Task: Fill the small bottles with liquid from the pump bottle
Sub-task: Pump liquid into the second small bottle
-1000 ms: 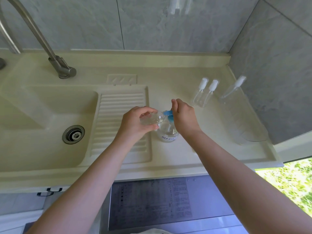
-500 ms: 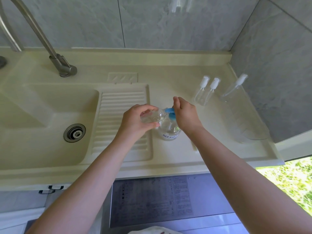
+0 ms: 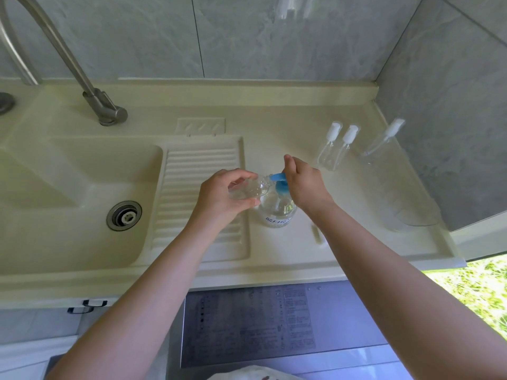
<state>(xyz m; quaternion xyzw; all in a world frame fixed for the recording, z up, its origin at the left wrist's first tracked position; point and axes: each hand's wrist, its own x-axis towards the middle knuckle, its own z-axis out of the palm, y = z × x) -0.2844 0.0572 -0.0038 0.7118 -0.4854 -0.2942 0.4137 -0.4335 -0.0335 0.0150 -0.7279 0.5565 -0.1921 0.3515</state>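
left hand (image 3: pixel 223 194) curled round a small clear bottle (image 3: pixel 248 189), tilted nearly on its side, mouth at the blue nozzle (image 3: pixel 277 177) of the pump bottle (image 3: pixel 277 212). judged: thin clear plastic, very light, smooth and likely slippery if wet; best held round the body as here, mouth kept under the spout. pump bottle stood upright on the cream counter (image 3: pixel 274 259), just right of the ribbed drainboard (image 3: pixel 197 187); looked stiffer and heavier, so steadier. right hand (image 3: pixel 303 183) rested on the pump head, fingers bent loosely over it, apparently pressing; how hard, cannot tell. two capped small bottles (image 3: pixel 333 152) stood further right, apart from both hands.
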